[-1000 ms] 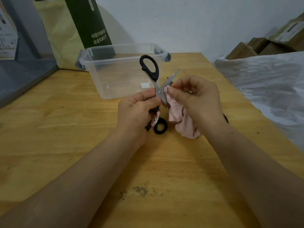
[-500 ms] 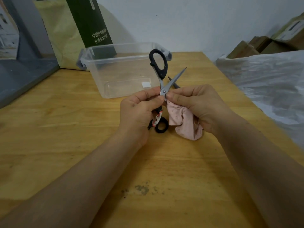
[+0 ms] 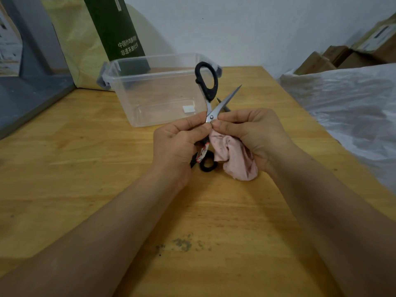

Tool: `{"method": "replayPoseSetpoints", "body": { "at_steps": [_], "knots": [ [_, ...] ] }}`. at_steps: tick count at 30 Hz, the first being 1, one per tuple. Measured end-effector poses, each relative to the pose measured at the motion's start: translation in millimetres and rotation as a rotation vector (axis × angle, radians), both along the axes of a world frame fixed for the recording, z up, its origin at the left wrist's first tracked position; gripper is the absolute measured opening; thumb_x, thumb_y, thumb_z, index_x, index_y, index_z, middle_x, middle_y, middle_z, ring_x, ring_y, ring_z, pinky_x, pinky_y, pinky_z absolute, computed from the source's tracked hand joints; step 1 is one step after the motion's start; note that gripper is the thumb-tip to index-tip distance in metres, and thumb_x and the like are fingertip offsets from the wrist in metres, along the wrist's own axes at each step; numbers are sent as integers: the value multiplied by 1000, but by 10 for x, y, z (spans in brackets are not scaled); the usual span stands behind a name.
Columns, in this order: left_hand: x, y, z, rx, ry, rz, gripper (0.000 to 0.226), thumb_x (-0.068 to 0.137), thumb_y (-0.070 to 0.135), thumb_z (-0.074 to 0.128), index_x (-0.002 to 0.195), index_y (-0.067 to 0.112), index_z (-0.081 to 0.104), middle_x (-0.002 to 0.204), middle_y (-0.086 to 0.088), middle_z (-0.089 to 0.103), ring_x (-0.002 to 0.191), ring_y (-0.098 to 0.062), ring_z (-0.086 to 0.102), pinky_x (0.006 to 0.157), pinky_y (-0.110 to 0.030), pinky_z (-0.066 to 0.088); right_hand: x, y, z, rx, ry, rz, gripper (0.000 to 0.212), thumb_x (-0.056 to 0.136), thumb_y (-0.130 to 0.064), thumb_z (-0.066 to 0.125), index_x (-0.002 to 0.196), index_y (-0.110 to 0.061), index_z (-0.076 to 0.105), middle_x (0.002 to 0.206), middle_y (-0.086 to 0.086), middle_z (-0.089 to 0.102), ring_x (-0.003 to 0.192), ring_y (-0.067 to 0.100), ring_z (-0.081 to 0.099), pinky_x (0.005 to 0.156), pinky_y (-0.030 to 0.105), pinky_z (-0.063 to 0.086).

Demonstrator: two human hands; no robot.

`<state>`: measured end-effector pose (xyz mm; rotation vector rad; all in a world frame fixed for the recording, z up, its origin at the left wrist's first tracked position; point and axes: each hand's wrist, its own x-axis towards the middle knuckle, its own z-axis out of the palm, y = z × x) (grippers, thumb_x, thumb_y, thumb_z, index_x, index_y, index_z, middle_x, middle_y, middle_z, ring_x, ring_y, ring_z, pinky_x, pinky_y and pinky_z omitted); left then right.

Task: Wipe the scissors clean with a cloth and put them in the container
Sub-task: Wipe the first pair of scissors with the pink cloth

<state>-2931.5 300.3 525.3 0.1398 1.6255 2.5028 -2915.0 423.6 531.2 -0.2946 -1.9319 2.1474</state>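
The scissors were held up over the middle of the wooden table, just in front of the near wall of the clear plastic container, and had not gone into it. They stood wide open: one black handle loop rose upward in front of the container's right end, one bright blade slanted up toward the far right, and the other black loop hung low between the two wrists, close above the tabletop. A small red and white tag showed on the lower handle, beside the left palm. The left hand pinched the scissors just left of the pivot screw, thumb and forefinger curled onto the metal. The right hand met it from the right side, its fingertips closed at the pivot with a crumpled pink cloth bunched in its grasp; the cloth spilled down below the palm, and its lower folds lay near the table beside the low handle loop. How much of the second blade was wrapped in the cloth could not be told. Behind the container leaned a green and tan paper bag with pale lettering. A sheet of whitish plastic lay along the right edge of the table, with cardboard boxes beyond it at the far right. A dark smudge marked the near part of the tabletop between the forearms.
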Motion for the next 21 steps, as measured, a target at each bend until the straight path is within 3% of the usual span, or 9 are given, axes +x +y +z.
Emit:
{"method": "replayPoseSetpoints", "body": {
  "at_steps": [3, 6, 13, 18, 21],
  "knots": [
    [2, -25, 24, -2, -30, 24, 18, 80, -12, 60, 83, 4, 69, 61, -3, 70, 49, -8, 63, 42, -14, 46, -17, 25, 34, 169, -34, 6, 10, 70, -4, 78, 72, -11, 72, 68, 3, 73, 65, 11, 69, 67, 23, 58],
    [-27, -43, 42, 20, -55, 55, 17, 81, -11, 60, 86, 2, 68, 60, -5, 67, 43, -8, 57, 36, -12, 37, 10, 27, 20, 242, -83, 48, 12, 69, -3, 79, 73, -11, 72, 61, -2, 71, 58, 4, 67, 59, 15, 55],
    [-13, 3, 9, 11, -14, 11, 17, 81, -11, 60, 89, 1, 69, 71, -8, 71, 53, -9, 64, 46, -14, 47, 2, -3, 42, 48, 17, -52, 7, 72, -2, 76, 76, -5, 71, 66, 5, 72, 62, 12, 69, 62, 22, 57],
    [-83, -67, 27, 8, 5, 65, 20, 80, -11, 61, 93, 0, 70, 71, -8, 70, 54, -10, 64, 48, -16, 47, 20, -31, 13, 166, -85, 57, 11, 68, 0, 77, 70, -9, 72, 64, 2, 72, 63, 11, 68, 63, 20, 57],
    [-85, -54, 9, 1, 13, 47, 20, 81, -10, 61, 96, 0, 70, 74, -8, 71, 57, -10, 65, 50, -16, 49, 16, -51, 23, 134, -23, 0, 9, 70, -1, 77, 73, -7, 71, 68, 5, 72, 67, 15, 70, 65, 23, 58]
  ]
}}
